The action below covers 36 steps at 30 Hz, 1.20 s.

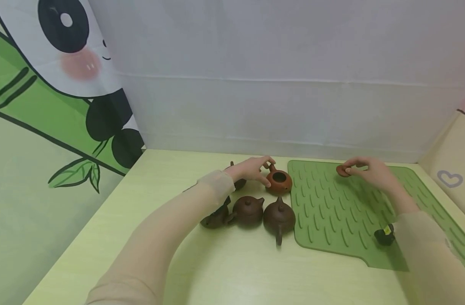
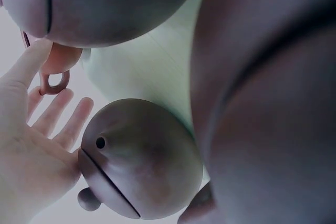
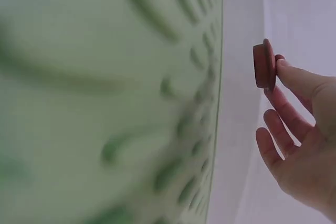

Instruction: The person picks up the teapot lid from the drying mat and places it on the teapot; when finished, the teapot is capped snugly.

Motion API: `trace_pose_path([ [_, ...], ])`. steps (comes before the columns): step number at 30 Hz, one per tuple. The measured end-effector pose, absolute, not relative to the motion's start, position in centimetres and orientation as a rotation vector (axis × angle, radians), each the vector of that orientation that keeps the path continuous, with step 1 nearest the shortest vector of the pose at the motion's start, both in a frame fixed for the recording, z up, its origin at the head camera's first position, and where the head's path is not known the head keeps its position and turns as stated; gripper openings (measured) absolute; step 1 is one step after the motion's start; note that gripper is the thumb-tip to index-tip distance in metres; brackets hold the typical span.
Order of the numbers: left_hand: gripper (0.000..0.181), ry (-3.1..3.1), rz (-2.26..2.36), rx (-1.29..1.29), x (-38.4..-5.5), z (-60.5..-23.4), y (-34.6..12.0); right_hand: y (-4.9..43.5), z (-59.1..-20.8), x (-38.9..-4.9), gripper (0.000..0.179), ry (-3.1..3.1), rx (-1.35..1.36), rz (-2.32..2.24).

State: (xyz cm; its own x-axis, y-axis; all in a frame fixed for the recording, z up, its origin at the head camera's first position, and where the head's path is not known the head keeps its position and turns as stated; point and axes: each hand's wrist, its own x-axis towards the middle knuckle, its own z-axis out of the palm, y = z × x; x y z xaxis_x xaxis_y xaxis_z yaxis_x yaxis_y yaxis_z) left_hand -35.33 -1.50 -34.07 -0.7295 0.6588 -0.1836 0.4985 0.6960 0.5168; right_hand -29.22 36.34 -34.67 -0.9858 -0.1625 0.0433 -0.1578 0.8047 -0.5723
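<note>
A small reddish-brown teapot (image 1: 281, 187) stands lidless at the back of the table, its dark round opening showing. My left hand (image 1: 251, 168) holds it from the left, thumb at its body and fingers by the handle; the left wrist view shows the thumb on the body and the loop handle (image 2: 55, 83). Over the green mat, my right hand (image 1: 371, 171) pinches a matching teapot lid (image 1: 343, 170). In the right wrist view the lid (image 3: 264, 65) is tilted on edge, its knob between thumb and fingertip, the other fingers loosely bent.
Two dark brown lidded teapots, one (image 1: 247, 211) beside another (image 1: 279, 218), stand in front of the reddish one. More dark teapots (image 1: 216, 219) are partly hidden by the left arm. The green ridged mat (image 1: 324, 207) bears a small black object (image 1: 385, 236) near the right sleeve.
</note>
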Motion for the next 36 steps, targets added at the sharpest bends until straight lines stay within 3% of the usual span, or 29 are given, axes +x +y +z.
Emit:
trace_pose_path([
  [24,0.078,2.564,0.607,0.893,-35.3,-34.0,-1.5,27.4,-32.4,-29.6,0.05,2.831,-0.235,-1.431],
  [36,0.079,2.544,0.607,0.897,-35.3,-33.8,-1.6,24.5,-32.5,-29.5,0.044,2.826,-0.266,-1.51],
])
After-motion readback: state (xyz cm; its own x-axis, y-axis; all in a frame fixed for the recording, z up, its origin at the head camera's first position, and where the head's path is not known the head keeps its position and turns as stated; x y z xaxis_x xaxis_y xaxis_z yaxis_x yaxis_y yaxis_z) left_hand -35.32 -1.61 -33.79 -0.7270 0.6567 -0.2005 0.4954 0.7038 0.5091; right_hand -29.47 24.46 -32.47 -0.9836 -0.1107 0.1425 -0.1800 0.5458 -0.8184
